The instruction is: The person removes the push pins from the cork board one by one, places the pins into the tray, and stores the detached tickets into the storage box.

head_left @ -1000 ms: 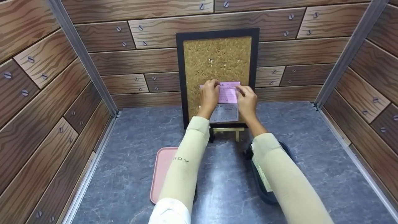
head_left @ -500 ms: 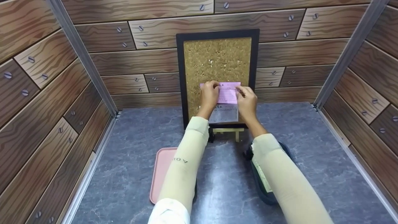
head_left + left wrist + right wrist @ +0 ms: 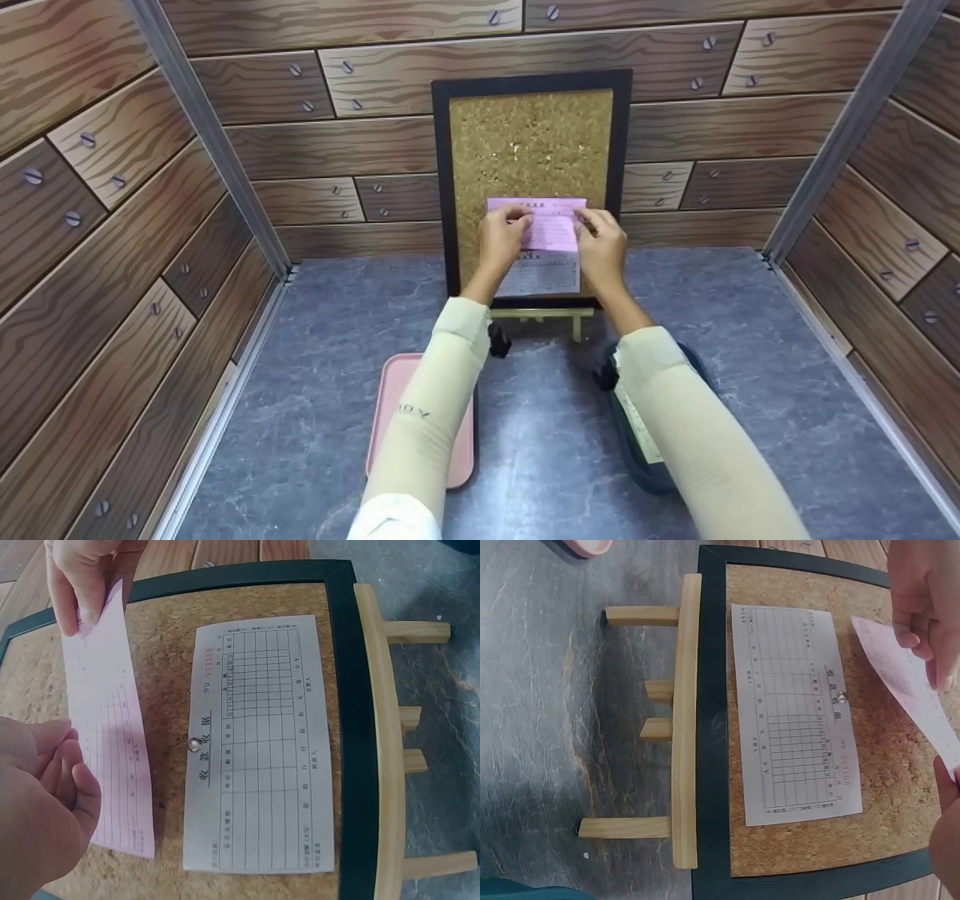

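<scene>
A pink receipt slip point(image 3: 555, 229) lies across the lower half of the cork board point(image 3: 525, 142), its lower edge standing off the cork. My right hand point(image 3: 602, 244) pinches the slip near its right edge; in the left wrist view the right fingers point(image 3: 88, 596) bend that end. My left hand point(image 3: 504, 238) has its curled fingertips drawn together against the slip's heading, near the middle. I cannot tell whether something small is between them. Below hangs a white receipt slip point(image 3: 259, 750), fixed by a clear push pin point(image 3: 195, 744) at its heading.
The black-framed board stands on a wooden easel point(image 3: 686, 727) against the plank-patterned back wall point(image 3: 360, 150). A pink tray point(image 3: 461, 457) lies under my left forearm. Beneath my right forearm is a dark teal tray point(image 3: 651, 478) holding pale green slips point(image 3: 645, 435).
My left hand has shifted down and its wrist left, uncovering the slip's top left corner and more of the pink tray. My right hand keeps its pinch. The view has shifted slightly.
</scene>
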Demonstrator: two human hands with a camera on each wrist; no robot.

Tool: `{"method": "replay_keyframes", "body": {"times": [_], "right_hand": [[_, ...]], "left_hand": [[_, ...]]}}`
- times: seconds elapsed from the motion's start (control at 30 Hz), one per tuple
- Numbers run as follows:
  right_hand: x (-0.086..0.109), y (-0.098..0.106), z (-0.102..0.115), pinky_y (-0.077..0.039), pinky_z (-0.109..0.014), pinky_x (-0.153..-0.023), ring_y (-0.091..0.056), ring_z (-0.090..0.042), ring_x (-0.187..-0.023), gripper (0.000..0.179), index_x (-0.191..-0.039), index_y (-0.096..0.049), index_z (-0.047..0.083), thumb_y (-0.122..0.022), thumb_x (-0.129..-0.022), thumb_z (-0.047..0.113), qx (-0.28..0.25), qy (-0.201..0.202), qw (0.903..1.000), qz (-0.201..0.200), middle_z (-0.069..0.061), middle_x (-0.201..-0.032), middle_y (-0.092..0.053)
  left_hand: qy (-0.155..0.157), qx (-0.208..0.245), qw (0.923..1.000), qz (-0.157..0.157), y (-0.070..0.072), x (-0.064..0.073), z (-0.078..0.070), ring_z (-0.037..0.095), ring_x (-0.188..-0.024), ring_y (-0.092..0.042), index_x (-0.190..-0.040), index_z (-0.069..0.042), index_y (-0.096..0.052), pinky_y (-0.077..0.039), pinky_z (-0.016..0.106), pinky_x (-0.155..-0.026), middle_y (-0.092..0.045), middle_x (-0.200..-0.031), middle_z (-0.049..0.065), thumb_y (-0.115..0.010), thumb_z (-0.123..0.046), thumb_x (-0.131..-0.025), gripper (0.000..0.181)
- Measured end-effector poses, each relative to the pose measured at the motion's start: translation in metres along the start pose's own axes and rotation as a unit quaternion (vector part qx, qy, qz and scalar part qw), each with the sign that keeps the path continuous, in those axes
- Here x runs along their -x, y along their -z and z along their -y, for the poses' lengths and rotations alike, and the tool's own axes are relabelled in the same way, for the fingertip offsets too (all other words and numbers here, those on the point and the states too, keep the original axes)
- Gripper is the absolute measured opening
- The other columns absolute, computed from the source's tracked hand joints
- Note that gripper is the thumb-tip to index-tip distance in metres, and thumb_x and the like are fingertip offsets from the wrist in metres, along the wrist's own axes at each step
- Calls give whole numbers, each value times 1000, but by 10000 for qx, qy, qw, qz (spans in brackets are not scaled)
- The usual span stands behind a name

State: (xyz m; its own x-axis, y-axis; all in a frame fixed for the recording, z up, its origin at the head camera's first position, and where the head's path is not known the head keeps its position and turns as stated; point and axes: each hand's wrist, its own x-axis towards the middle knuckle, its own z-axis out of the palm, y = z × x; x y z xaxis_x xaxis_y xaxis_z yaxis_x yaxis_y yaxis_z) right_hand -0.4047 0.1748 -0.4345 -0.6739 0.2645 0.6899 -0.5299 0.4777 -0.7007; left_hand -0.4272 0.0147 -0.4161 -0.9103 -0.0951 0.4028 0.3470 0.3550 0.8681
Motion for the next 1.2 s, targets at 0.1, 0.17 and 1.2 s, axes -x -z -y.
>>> {"method": "replay_keyframes", "body": {"times": [0.1,0.17,1.2], "right_hand": [[2,4,3,-47,-14,-79,-66,-28,-90,19,-106,-75,-6,-66,-89,-7,-140,19,9999,-19,-20,-102,-71],[4,8,6,-46,-13,-79,-65,-25,-90,20,-107,-74,-6,-65,-89,-7,-242,-12,9997,-9,-20,-102,-71],[66,99,33,-51,-14,-77,-60,-8,-91,30,-121,-67,-10,-64,-91,-11,-1324,-437,9901,-172,-11,-111,-64]], "left_hand": [[-38,465,9989,60,8,8,4,9,-75,-60,-98,2,-76,-49,19,-69,-76,-96,14,-71,-4,-90,12],[-59,675,9977,54,14,15,6,8,-75,-59,-98,2,-76,-49,18,-68,-76,-96,15,-71,-4,-89,12],[526,1128,9904,-602,120,150,48,10,-70,-58,-100,10,-71,-46,17,-64,-71,-89,22,-70,2,-90,13]]}}
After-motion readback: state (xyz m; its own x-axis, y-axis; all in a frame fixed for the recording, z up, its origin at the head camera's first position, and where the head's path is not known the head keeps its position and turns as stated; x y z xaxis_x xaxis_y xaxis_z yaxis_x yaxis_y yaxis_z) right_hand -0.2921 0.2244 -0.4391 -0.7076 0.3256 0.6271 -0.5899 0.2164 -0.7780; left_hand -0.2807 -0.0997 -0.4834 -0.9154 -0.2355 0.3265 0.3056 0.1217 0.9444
